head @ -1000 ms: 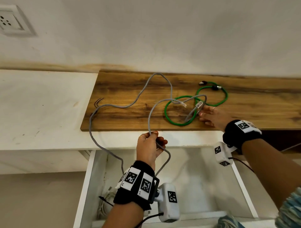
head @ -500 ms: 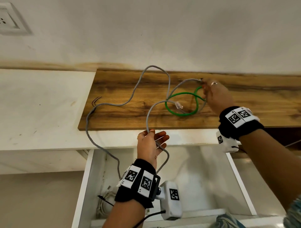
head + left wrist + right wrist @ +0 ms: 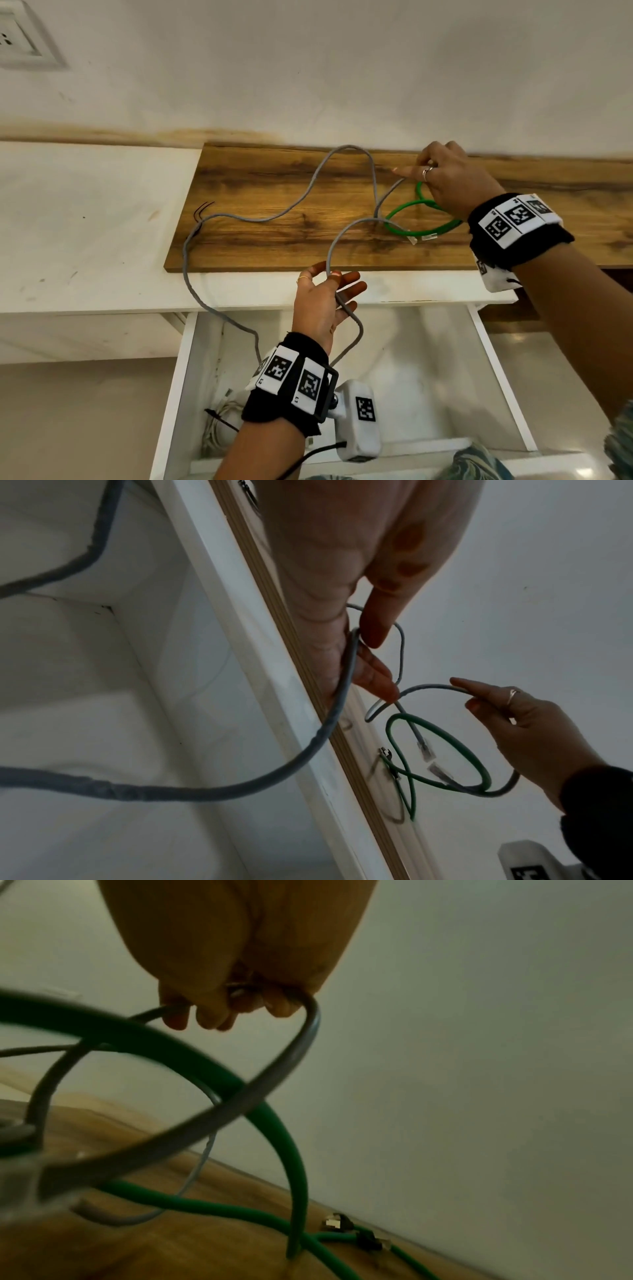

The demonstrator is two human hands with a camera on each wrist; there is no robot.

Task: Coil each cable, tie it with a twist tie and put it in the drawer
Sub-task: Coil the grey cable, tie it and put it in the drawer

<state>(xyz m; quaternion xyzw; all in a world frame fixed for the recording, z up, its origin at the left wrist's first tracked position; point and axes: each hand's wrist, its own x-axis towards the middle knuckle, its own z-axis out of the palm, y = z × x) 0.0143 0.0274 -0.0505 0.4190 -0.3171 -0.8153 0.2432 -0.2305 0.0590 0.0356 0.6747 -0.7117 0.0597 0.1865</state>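
Grey cable (image 3: 274,219) runs from the left edge of the wooden board (image 3: 274,246), snakes across the board toward its back edge, loops forward to the left hand (image 3: 322,308), then drops off the front edge of the white counter (image 3: 85,240) into the open drawer (image 3: 493,370). Left hand is palm-up, just in front of the counter's front edge and above the drawer; thumb and forefinger pinch the cable, other fingers spread loosely, and the cable trails across the palm. Right hand (image 3: 452,181) is raised near the board's back edge, back of hand up, fingers curled round another stretch of the same grey cable (right wrist view shows it hooked under the fingers (image 3: 212,1015)). Green cable (image 3: 424,219) lies in loops on the board directly under the right hand, entangled with the lifted grey loop; whether the hand also touches green, cannot tell. Clear plugs (image 3: 421,238) rest beside the green loop toward the board's front edge. Two thin dark wire ends (image 3: 202,210) lie at the board's left edge. Drawer: a pale coiled cable (image 3: 219,425) sits in its front-left corner, with a dark tie across it. Wall socket (image 3: 20,37) is at upper left.
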